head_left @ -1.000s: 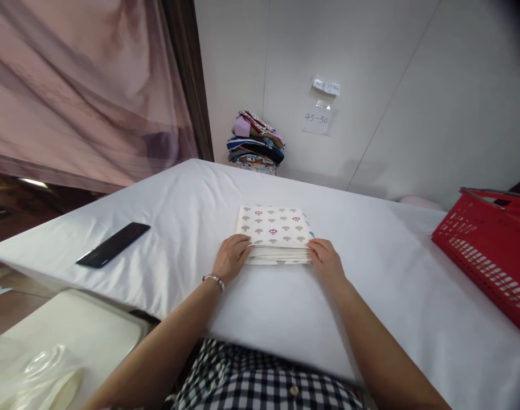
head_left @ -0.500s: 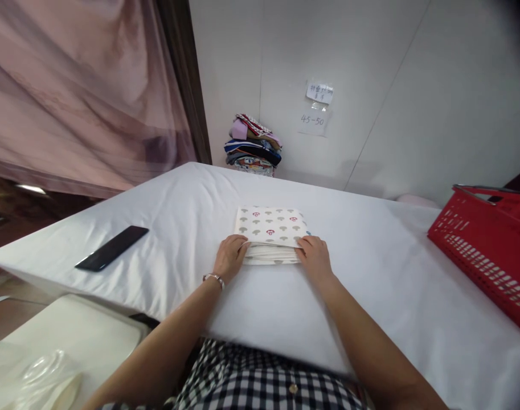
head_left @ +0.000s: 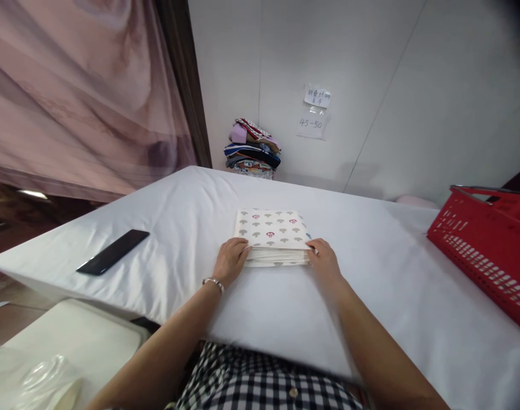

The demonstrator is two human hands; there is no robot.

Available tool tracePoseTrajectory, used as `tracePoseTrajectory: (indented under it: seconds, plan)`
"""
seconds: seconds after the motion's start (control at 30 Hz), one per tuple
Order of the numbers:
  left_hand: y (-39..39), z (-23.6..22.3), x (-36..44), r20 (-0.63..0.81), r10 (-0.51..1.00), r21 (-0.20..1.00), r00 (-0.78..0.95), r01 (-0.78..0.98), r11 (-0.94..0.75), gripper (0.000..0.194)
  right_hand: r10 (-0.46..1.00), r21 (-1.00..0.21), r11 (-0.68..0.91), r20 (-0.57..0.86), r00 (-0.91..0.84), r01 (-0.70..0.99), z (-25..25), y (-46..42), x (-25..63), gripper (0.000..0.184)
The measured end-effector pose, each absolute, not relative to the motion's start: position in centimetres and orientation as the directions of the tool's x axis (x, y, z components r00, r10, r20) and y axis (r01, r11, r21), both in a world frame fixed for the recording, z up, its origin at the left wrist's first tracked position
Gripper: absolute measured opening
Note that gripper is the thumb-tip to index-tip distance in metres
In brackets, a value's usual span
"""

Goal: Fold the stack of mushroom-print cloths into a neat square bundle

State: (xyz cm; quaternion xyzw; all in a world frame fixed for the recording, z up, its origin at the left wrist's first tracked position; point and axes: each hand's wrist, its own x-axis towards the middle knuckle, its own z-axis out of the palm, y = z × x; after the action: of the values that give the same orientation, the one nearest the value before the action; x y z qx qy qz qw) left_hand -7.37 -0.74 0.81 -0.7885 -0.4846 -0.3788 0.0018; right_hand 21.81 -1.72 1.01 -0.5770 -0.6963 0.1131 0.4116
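A folded white cloth with a mushroom print (head_left: 273,230) lies in the middle of the table with the white sheet (head_left: 191,228). My left hand (head_left: 230,259) grips its near left corner, fingers curled over the stacked edge. My right hand (head_left: 324,261) holds the near right corner in the same way. A bracelet sits on my left wrist.
A black phone (head_left: 113,251) lies on the sheet at the left. A red plastic basket (head_left: 486,250) stands at the right edge. A pile of folded coloured clothes (head_left: 253,149) sits by the wall beyond the table. A pink curtain hangs at the left.
My right hand slid left along the cloth's near edge, then back to the right corner. The left hand stayed on its corner.
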Motion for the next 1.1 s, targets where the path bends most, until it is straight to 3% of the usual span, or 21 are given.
tracePoseTrajectory:
  seconds: [0.23,0.43,0.6,0.8,1.1]
  plan:
    - [-0.7,0.9,-7.1,0.637,0.736,0.352,0.228,0.764,-0.541,0.022,0.958,-0.854,0.247,0.286,0.017,0.457,0.7,-1.0,23.2,0.020]
    - [-1.6,2.6,-4.0,0.683,0.615,0.173,0.394,0.731,-0.660,0.018,0.987,-0.941,0.094,0.132,0.097,0.325,0.4,-1.1,23.0,0.031]
    - [-1.3,3.1,1.8,0.608,0.510,0.056,0.609,0.607,-0.792,0.020,0.978,-0.945,0.144,0.182,0.103,0.295,0.0,-0.8,23.1,0.033]
    - [1.2,2.4,6.4,0.586,0.550,0.057,0.595,0.647,-0.761,0.020,0.963,-0.923,0.213,0.254,0.090,0.321,-0.2,-0.4,23.2,0.037]
    - [1.8,2.8,7.0,0.559,0.544,0.055,0.626,0.626,-0.777,0.022,0.964,-0.929,0.222,0.254,0.076,0.295,0.3,-0.5,23.0,0.033]
